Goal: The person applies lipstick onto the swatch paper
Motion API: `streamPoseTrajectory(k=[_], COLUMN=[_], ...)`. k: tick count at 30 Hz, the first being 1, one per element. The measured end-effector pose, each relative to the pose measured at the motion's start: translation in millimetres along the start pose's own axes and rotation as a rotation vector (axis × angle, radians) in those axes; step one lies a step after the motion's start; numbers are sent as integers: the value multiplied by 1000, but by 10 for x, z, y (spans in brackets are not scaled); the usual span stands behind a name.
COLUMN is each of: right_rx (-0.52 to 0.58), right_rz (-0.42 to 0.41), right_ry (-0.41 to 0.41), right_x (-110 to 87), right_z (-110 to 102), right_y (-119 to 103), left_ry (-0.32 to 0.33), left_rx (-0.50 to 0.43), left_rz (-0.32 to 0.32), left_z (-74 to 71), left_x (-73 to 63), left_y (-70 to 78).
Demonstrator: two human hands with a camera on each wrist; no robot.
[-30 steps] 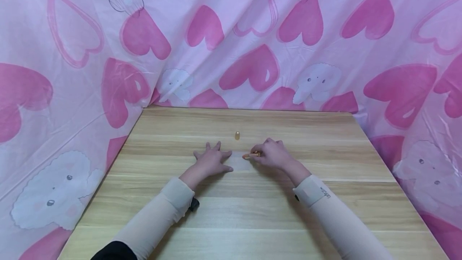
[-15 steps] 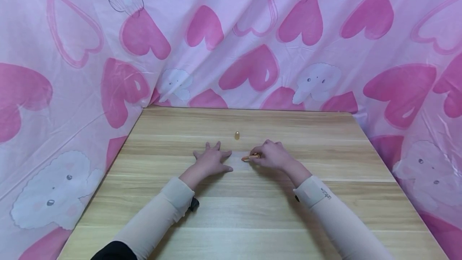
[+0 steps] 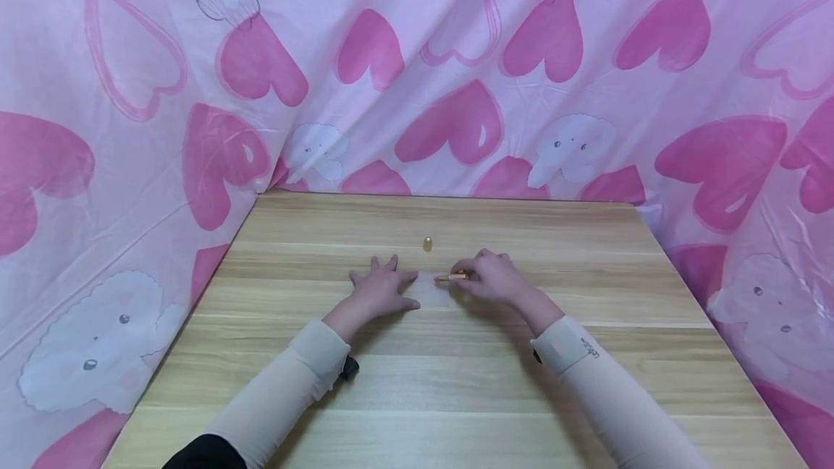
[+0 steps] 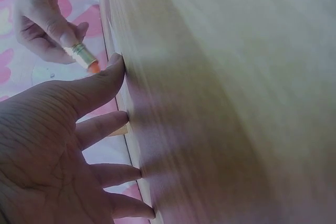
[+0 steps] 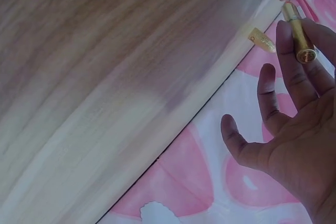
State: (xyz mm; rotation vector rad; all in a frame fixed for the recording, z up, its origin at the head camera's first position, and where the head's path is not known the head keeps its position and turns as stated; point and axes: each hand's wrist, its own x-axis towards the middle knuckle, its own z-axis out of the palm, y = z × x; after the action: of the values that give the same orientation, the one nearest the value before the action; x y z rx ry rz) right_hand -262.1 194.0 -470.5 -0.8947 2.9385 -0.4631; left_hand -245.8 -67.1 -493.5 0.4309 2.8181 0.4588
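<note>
My right hand (image 3: 498, 279) pinches a gold-tubed lipstick (image 3: 458, 276) between thumb and fingers, its orange-red tip pointing left over a small pale sheet (image 3: 435, 297). Whether the tip touches the sheet cannot be told. Spread fingers of my left hand (image 3: 378, 290) rest on the table at the sheet's left edge. In the left wrist view the lipstick (image 4: 82, 54) appears just beyond my left thumb. The right wrist view shows the base of the lipstick (image 5: 301, 40) facing the camera, with ring and little fingers held away from it. A gold lipstick cap (image 3: 427, 244) stands upright behind the sheet.
The wood-grain table (image 3: 417, 396) reaches back to a pink heart-patterned curtain (image 3: 449, 121), which also hangs along both sides. A dark wrist device (image 3: 350, 369) shows below the left cuff.
The lipstick tip dips slightly toward me, then shifts a little left and away over the sheet. My left hand and the cap stay in place.
</note>
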Motion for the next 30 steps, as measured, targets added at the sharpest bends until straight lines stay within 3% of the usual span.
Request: streamPoseTrajectory(k=[12,16,18,19,22,24,26,30], right_rx=[297,447,529,573,718,817,908,1020], right_rz=[34,65,95,111,160,180,178,145], right_ry=[127,194,228,244,283,306,330,364], right_x=[21,45,51,52,65,75,84,92], right_z=[-32,-70,-94,-109,-165,-209,-248,-308], right_y=[31,5,-37,-66,-169,-240,-303,-431], left_ry=[4,80,128,139,120,97,90,113], left_rx=[-13,-49,-194,-312,-778,-1032,-1186,-1379], left_rz=[32,61,86,101,127,124,125,133], left_z=[-38,-164,-260,-315,-470,-536,-573,-573], left_x=[-18,-28,-30,-27,-31,-18,-7,33], left_y=[16,51,77,93,141,177,227,352])
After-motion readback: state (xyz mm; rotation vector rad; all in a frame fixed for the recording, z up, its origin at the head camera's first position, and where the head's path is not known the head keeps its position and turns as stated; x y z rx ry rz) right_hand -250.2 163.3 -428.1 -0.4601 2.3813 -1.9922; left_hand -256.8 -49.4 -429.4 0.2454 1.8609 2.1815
